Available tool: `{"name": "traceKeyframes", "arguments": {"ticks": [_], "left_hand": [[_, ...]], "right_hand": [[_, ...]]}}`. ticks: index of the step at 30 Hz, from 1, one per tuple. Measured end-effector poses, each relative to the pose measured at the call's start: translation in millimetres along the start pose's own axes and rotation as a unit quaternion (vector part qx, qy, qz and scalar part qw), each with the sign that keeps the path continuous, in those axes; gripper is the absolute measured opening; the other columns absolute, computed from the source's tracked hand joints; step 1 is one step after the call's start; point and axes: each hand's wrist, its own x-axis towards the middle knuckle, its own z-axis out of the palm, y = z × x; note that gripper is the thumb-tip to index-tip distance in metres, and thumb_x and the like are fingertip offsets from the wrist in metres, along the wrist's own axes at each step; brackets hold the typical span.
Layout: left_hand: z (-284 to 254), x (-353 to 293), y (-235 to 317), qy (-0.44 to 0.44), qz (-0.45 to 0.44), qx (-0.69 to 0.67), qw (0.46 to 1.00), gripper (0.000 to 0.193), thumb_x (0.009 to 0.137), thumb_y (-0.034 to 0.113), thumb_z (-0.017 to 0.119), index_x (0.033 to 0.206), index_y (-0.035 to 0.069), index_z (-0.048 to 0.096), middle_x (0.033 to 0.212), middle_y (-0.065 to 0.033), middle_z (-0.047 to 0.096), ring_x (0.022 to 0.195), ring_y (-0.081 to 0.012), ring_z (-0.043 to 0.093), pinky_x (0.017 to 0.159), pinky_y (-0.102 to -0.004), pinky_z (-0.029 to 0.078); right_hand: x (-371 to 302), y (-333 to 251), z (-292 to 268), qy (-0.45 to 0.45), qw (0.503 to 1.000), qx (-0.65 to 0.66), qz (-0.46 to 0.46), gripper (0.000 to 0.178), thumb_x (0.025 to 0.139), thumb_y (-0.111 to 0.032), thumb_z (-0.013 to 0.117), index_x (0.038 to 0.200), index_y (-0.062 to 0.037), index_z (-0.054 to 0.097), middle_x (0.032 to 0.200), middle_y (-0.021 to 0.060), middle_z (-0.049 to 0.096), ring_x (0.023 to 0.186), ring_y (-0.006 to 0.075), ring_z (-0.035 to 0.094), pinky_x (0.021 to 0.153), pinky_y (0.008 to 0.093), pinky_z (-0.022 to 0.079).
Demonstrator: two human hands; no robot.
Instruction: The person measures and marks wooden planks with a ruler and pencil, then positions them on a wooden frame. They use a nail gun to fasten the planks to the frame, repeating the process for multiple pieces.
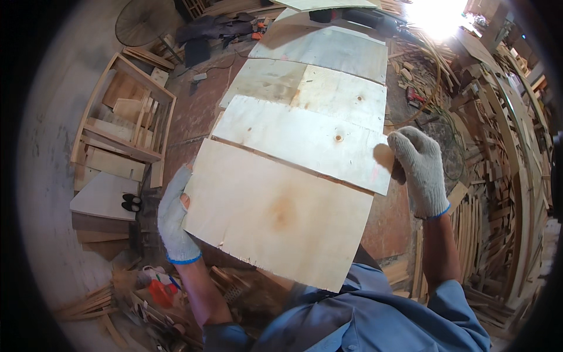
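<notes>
Near board (281,205) lies closest, long side alongside next board (305,141). Left hand (175,220) grasping near board's left edge, apparently to steady it. Right hand (419,164) curled beside next board's right end (cannot tell if gripping anything). Gloves (427,185) likely worn against splinters: near board's front edge looks ragged.

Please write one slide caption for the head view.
A gloved left grip holds a pale wooden board by its edge, the right grip near the next board.
</notes>
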Motion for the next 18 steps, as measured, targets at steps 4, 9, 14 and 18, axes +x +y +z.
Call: {"name": "traceKeyframes", "arguments": {"ticks": [4,9,14,18], "left_hand": [[-14.3,2.2,-4.8,-0.036,0.007,0.031,0.999,0.070,0.095,0.028,0.061,0.151,-0.011,0.043,0.150,-0.0220,0.053,0.136,-0.0289,0.054,0.115,-0.0405,0.042],[-23.7,1.9,-11.0,-0.013,0.006,0.030,0.999,0.066,0.092,0.025,0.062,0.146,-0.012,0.050,0.150,-0.0211,0.055,0.139,-0.0289,0.052,0.118,-0.0395,0.037],[-11.0,-1.0,0.8,0.005,0.019,0.053,0.998,0.068,0.092,0.026,0.063,0.146,-0.012,0.049,0.149,-0.0216,0.054,0.139,-0.0286,0.051,0.118,-0.0390,0.037],[-6.9,4.8,-5.4,-0.009,0.010,0.029,0.999,0.066,0.090,0.024,0.061,0.144,-0.012,0.052,0.149,-0.0216,0.055,0.139,-0.0298,0.052,0.119,-0.0401,0.037]], "right_hand": [[3.7,-0.1,3.2,-0.055,0.996,0.053,0.048,0.033,0.097,-0.034,0.070,0.082,-0.0047,0.067,0.063,-0.0011,0.059,0.046,0.0038,0.052,0.039,0.0212,0.035],[0.3,-11.2,7.3,-0.066,0.986,0.148,0.034,0.029,0.092,-0.032,0.074,0.078,-0.0075,0.066,0.059,-0.0040,0.054,0.042,0.0038,0.044,0.038,0.0216,0.031],[44.8,-13.0,-14.1,-0.026,0.991,0.125,-0.043,0.031,0.093,-0.036,0.072,0.087,-0.0062,0.069,0.063,-0.0063,0.052,0.046,0.0029,0.042,0.041,0.0214,0.032],[83.6,1.7,-21.3,0.103,0.980,0.138,-0.103,0.029,0.098,-0.030,0.068,0.102,-0.0022,0.070,0.082,0.0006,0.062,0.066,0.0069,0.057,0.058,0.0232,0.048]]}}
